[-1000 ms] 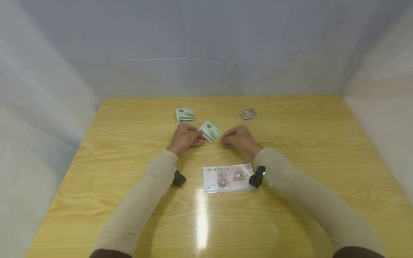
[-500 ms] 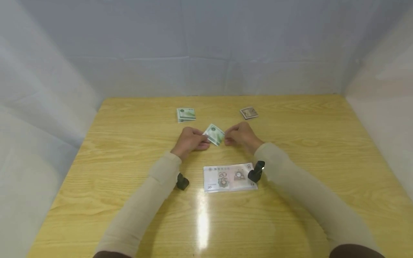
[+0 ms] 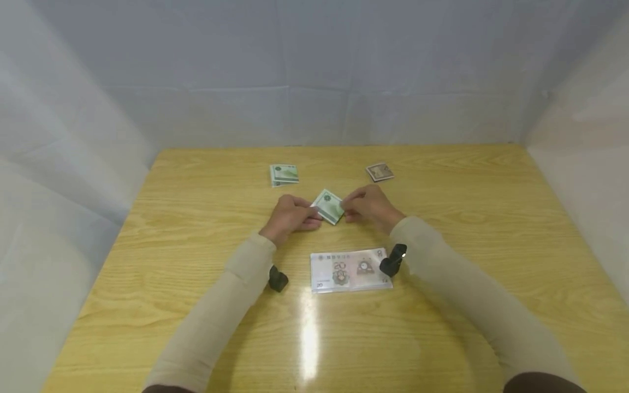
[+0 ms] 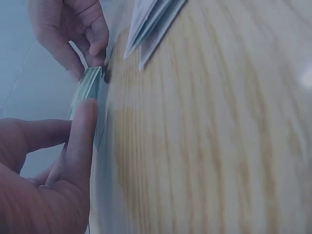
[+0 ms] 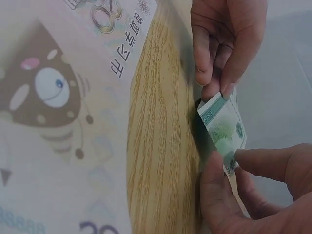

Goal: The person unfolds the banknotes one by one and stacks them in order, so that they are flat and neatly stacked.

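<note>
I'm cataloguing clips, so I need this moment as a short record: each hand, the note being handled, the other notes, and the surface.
Left hand: pinches one side of the held green note
Right hand: pinches the opposite side
Held note's state: folded
Beyond the hands, to the left: folded green note
Beyond the hands, to the right: folded brown note
Nearer the person: pale notes marked 20, unfolded
Surface: wood-grain table

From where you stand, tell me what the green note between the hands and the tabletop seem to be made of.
The green note: probably paper, fairly matte, judging by its thin, crisply folded layers.
The tabletop: wood or wood-look laminate, I can't tell which; glossy, with yellow-brown grain and a bright reflected streak.
</note>
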A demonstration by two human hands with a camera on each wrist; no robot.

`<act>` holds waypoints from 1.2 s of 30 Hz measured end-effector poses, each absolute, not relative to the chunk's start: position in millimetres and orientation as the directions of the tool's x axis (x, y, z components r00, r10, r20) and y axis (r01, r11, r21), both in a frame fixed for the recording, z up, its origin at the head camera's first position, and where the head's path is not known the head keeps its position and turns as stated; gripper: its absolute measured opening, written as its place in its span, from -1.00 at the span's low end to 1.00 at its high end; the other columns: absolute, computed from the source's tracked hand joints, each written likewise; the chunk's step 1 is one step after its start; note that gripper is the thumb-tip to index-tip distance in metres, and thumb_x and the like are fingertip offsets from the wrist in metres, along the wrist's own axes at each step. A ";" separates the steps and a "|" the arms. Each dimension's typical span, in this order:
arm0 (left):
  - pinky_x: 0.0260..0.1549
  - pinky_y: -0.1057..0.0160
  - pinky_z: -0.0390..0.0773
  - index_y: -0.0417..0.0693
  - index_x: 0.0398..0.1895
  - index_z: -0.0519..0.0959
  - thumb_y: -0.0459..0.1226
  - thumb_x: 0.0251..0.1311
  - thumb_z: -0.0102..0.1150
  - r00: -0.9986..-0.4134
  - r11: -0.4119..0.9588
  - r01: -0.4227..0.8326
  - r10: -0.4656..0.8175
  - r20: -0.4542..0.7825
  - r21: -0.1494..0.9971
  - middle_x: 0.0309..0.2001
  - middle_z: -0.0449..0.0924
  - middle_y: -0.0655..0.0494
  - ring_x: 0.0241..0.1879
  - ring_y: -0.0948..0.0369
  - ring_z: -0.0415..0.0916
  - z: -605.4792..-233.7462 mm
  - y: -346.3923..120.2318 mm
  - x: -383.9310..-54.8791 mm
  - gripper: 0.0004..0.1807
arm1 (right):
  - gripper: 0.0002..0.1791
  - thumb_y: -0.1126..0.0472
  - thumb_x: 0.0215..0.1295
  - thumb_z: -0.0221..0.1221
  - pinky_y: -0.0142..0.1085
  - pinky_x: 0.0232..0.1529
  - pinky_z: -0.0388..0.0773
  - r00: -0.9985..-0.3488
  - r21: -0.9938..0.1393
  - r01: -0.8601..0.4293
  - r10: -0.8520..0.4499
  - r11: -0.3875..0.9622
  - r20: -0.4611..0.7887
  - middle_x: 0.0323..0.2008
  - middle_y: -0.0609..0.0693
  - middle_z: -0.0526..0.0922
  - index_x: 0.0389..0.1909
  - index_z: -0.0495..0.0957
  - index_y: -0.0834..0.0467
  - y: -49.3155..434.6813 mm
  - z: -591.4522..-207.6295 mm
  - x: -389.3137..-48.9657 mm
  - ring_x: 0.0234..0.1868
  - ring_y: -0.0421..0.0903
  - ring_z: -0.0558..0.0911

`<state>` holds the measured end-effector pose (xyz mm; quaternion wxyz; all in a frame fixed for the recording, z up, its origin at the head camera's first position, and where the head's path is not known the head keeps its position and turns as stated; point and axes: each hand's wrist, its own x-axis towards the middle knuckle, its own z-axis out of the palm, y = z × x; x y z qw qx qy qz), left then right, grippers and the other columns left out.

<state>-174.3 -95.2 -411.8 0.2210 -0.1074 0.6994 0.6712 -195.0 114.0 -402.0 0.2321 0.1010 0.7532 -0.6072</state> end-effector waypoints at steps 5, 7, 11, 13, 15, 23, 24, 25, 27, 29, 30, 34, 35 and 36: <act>-0.14 0.23 0.78 -0.47 0.19 0.44 -0.42 0.39 0.17 -0.877 0.078 -0.448 0.157 -0.454 0.891 -0.12 0.68 -0.30 -0.26 0.07 0.74 -409.8 -91.9 -172.5 -0.62 | -0.67 0.46 0.34 0.21 -0.29 -0.04 0.75 -0.874 -0.872 0.426 -0.137 0.243 -0.466 0.00 0.26 0.57 0.09 0.50 0.45 117.0 -400.0 -194.8 -0.24 -0.06 0.65; -0.14 0.22 0.78 -0.46 0.17 0.46 -0.42 0.39 0.17 -0.875 0.078 -0.450 0.159 -0.456 0.890 -0.13 0.68 -0.30 -0.25 0.05 0.74 -409.1 -90.6 -171.5 -0.64 | -0.66 0.47 0.35 0.21 -0.28 -0.03 0.75 -0.875 -0.874 0.426 -0.140 0.235 -0.464 0.02 0.27 0.55 0.11 0.49 0.45 117.8 -398.5 -194.2 -0.23 -0.06 0.65; -0.15 0.21 0.78 -0.44 0.12 0.48 -0.42 0.38 0.18 -0.874 0.079 -0.453 0.159 -0.460 0.888 -0.15 0.69 -0.28 -0.24 0.04 0.74 -408.3 -89.8 -169.5 -0.68 | -0.65 0.46 0.35 0.23 -0.26 0.00 0.75 -0.875 -0.877 0.428 -0.142 0.220 -0.463 0.04 0.27 0.53 0.12 0.47 0.45 119.8 -397.0 -193.9 -0.24 -0.06 0.65; -0.16 0.21 0.78 -0.43 0.10 0.49 -0.42 0.38 0.19 -0.874 0.080 -0.451 0.162 -0.458 0.889 -0.16 0.69 -0.27 -0.24 0.03 0.74 -407.7 -89.9 -168.5 -0.69 | -0.64 0.46 0.34 0.24 -0.26 0.00 0.75 -0.875 -0.877 0.426 -0.143 0.221 -0.462 0.05 0.27 0.54 0.12 0.48 0.44 120.8 -396.5 -193.8 -0.24 -0.05 0.65; -0.17 0.21 0.79 -0.43 0.08 0.49 -0.42 0.37 0.20 -0.876 0.084 -0.446 0.166 -0.454 0.891 -0.16 0.70 -0.27 -0.23 0.02 0.75 -407.1 -90.3 -167.5 -0.70 | -0.64 0.44 0.34 0.25 -0.26 0.00 0.74 -0.874 -0.875 0.427 -0.146 0.229 -0.464 0.06 0.26 0.54 0.12 0.49 0.42 122.1 -396.1 -193.7 -0.23 -0.04 0.66; -0.16 0.23 0.78 -0.43 0.03 0.55 -0.41 0.36 0.21 -0.882 0.143 -0.412 0.186 -0.433 0.900 -0.14 0.70 -0.27 -0.18 0.00 0.73 -401.7 -96.1 -161.1 -0.73 | -0.67 0.42 0.35 0.24 -0.26 0.00 0.74 -0.882 -0.877 0.396 -0.152 0.271 -0.446 0.07 0.25 0.57 0.11 0.52 0.37 128.5 -393.0 -190.1 -0.14 0.01 0.69; -0.15 0.22 0.78 -0.43 0.03 0.55 -0.42 0.35 0.21 -0.882 0.147 -0.410 0.187 -0.432 0.900 -0.13 0.69 -0.27 -0.18 -0.01 0.73 -401.1 -97.4 -159.8 -0.73 | -0.67 0.42 0.36 0.24 -0.26 0.00 0.74 -0.885 -0.879 0.387 -0.156 0.280 -0.439 0.07 0.26 0.57 0.11 0.52 0.38 129.4 -392.3 -189.5 -0.13 0.02 0.69; -0.14 0.22 0.78 -0.44 0.03 0.55 -0.43 0.35 0.20 -0.883 0.152 -0.406 0.188 -0.430 0.901 -0.12 0.69 -0.27 -0.17 -0.01 0.73 -400.7 -98.6 -158.5 -0.74 | -0.67 0.42 0.36 0.24 -0.25 0.00 0.74 -0.887 -0.880 0.378 -0.161 0.287 -0.433 0.07 0.26 0.57 0.11 0.52 0.38 130.3 -391.3 -188.5 -0.13 0.03 0.69; -0.13 0.22 0.78 -0.44 0.04 0.55 -0.43 0.36 0.18 -0.885 0.156 -0.402 0.188 -0.426 0.902 -0.11 0.68 -0.27 -0.16 -0.01 0.72 -400.4 -101.5 -156.1 -0.73 | -0.68 0.40 0.37 0.23 -0.24 0.02 0.74 -0.886 -0.879 0.369 -0.169 0.303 -0.431 0.07 0.25 0.58 0.11 0.52 0.37 132.0 -389.7 -186.7 -0.11 0.04 0.69; -0.12 0.23 0.77 -0.45 0.06 0.54 -0.43 0.37 0.17 -0.887 0.164 -0.395 0.189 -0.422 0.904 -0.11 0.68 -0.27 -0.15 -0.01 0.72 -400.4 -104.1 -153.8 -0.72 | -0.69 0.39 0.39 0.21 -0.23 0.03 0.73 -0.884 -0.876 0.362 -0.180 0.318 -0.431 0.06 0.23 0.57 0.11 0.52 0.35 133.9 -388.7 -184.8 -0.08 0.05 0.69; -0.12 0.23 0.77 -0.45 0.07 0.54 -0.42 0.38 0.15 -0.887 0.168 -0.391 0.192 -0.419 0.905 -0.10 0.68 -0.26 -0.14 -0.01 0.72 -400.8 -105.0 -153.0 -0.72 | -0.69 0.39 0.39 0.21 -0.22 0.04 0.73 -0.883 -0.875 0.358 -0.185 0.325 -0.431 0.06 0.22 0.58 0.11 0.51 0.35 134.8 -388.2 -183.7 -0.07 0.06 0.68; -0.11 0.21 0.77 -0.46 0.10 0.53 -0.41 0.44 0.09 -0.886 0.170 -0.377 0.221 -0.408 0.910 -0.10 0.69 -0.27 -0.13 -0.03 0.72 -402.1 -106.6 -150.3 -0.72 | -0.70 0.38 0.37 0.23 -0.20 0.05 0.72 -0.881 -0.869 0.349 -0.194 0.351 -0.432 0.02 0.20 0.61 0.09 0.53 0.31 136.8 -386.3 -178.8 -0.09 0.04 0.69; -0.10 0.20 0.77 -0.45 0.10 0.54 -0.40 0.45 0.07 -0.884 0.168 -0.375 0.231 -0.406 0.912 -0.11 0.69 -0.27 -0.13 -0.04 0.72 -402.2 -106.5 -149.7 -0.72 | -0.70 0.37 0.36 0.25 -0.20 0.05 0.72 -0.880 -0.868 0.346 -0.197 0.356 -0.431 0.01 0.20 0.62 0.09 0.54 0.31 137.0 -386.0 -177.7 -0.11 0.04 0.69; -0.10 0.19 0.77 -0.45 0.12 0.53 -0.40 0.47 0.05 -0.882 0.163 -0.375 0.241 -0.405 0.913 -0.10 0.70 -0.28 -0.12 -0.05 0.72 -401.6 -106.1 -149.0 -0.71 | -0.70 0.38 0.35 0.26 -0.19 0.05 0.72 -0.879 -0.868 0.347 -0.199 0.354 -0.433 -0.01 0.20 0.63 0.08 0.54 0.31 137.1 -385.8 -176.7 -0.12 0.04 0.69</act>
